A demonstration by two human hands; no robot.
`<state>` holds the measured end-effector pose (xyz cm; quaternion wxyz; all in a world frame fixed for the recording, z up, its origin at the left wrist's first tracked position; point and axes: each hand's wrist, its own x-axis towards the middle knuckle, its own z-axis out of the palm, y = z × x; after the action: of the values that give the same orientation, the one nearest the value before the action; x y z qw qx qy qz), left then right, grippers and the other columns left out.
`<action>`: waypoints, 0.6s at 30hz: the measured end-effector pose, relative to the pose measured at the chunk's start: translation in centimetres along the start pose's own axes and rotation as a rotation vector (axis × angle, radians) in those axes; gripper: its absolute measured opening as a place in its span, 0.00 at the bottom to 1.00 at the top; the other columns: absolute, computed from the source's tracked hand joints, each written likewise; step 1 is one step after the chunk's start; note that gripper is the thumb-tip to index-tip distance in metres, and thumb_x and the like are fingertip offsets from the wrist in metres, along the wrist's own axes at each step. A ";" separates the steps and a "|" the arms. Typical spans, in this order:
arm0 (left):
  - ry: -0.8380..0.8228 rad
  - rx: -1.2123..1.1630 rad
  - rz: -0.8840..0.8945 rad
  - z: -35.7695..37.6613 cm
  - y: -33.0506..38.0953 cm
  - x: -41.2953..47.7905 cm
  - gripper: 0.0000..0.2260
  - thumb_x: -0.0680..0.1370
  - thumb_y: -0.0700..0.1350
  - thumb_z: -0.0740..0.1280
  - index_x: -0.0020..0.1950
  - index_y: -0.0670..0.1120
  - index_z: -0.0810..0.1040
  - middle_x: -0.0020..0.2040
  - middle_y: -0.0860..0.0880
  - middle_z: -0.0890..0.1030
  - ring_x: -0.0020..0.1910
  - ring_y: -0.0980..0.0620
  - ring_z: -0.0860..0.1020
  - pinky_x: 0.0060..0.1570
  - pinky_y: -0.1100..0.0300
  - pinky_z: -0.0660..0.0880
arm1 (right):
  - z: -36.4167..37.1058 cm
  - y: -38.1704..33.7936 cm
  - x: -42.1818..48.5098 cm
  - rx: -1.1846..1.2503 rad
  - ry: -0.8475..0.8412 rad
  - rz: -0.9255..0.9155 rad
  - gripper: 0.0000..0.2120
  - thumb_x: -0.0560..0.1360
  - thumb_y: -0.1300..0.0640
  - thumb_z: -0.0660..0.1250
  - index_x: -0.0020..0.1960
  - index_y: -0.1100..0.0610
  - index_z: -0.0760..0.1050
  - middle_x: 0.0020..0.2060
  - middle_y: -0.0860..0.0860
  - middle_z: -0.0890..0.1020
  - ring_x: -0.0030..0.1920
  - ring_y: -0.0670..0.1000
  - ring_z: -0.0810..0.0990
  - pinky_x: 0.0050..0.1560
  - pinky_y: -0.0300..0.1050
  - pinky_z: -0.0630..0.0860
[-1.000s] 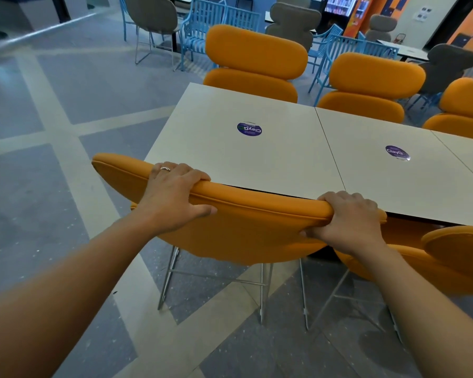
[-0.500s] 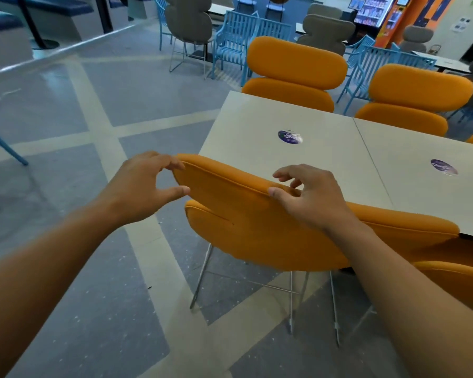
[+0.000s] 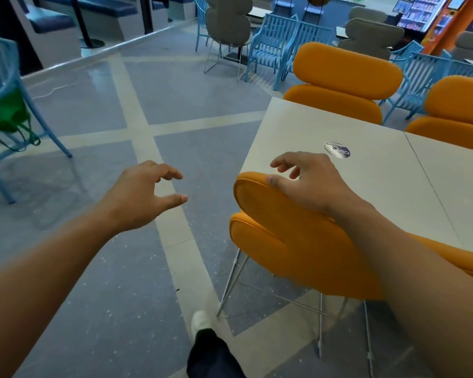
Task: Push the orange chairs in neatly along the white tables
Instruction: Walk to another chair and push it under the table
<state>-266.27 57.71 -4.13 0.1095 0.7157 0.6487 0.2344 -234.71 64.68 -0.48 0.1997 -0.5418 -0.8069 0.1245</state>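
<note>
**Head view.** The nearest orange chair [image 3: 284, 222] is standing with its backrest against the near edge of the white tabletop [image 3: 298, 126], and it is judged to be pushed in. The backrest's long axis is running along that edge, from a rounded left end away toward the lower right.

The right hand [image 3: 309, 184] is hovering at that left end. Its grip is apart, with the fingers loosely curled and enclosing nothing. The thumb is lying at the top rim, though contact cannot be confirmed. The left hand [image 3: 145, 197] is hanging over the floor [image 3: 93, 118], apart from the chair on its left side, and its grip is likewise apart and empty. The chair is therefore lying to the right of both hands, with the right hand much the nearer.

A far orange chair [image 3: 344, 69] and a second far chair [image 3: 462, 99] are sitting along the opposite edge. A round sticker [image 3: 337, 150] is lying on the tabletop, and an adjoining tabletop [image 3: 453, 165] is continuing the row rightward.

The grey floor is crossed by pale bands, and a shoe [image 3: 201, 321] is showing at the bottom. Blue slatted chairs [image 3: 271, 47] and grey chairs [image 3: 227, 23] are filling the room beyond.
</note>
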 end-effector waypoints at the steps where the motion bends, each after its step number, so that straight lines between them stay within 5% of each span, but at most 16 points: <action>1: -0.006 0.001 -0.001 0.1 -0.6 0.5 0.20 0.71 0.59 0.72 0.60 0.54 0.77 0.56 0.51 0.79 0.50 0.55 0.74 0.50 0.60 0.68 | 0.3 0.0 0.8 0.012 -0.001 0.000 0.18 0.75 0.37 0.68 0.61 0.43 0.79 0.53 0.42 0.82 0.50 0.47 0.79 0.51 0.50 0.80; 18: -0.089 -0.067 -0.045 -1.7 -14.1 23.9 0.19 0.71 0.57 0.72 0.60 0.54 0.77 0.55 0.53 0.78 0.52 0.55 0.74 0.51 0.62 0.67 | 9.2 1.8 28.5 0.066 -0.133 0.095 0.15 0.75 0.39 0.70 0.58 0.44 0.80 0.50 0.43 0.82 0.50 0.47 0.79 0.52 0.48 0.78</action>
<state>-278.29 82.80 -4.47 0.1675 0.7065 0.6509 0.2216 -246.96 91.82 -4.06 0.1575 -0.5633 -0.7870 0.1962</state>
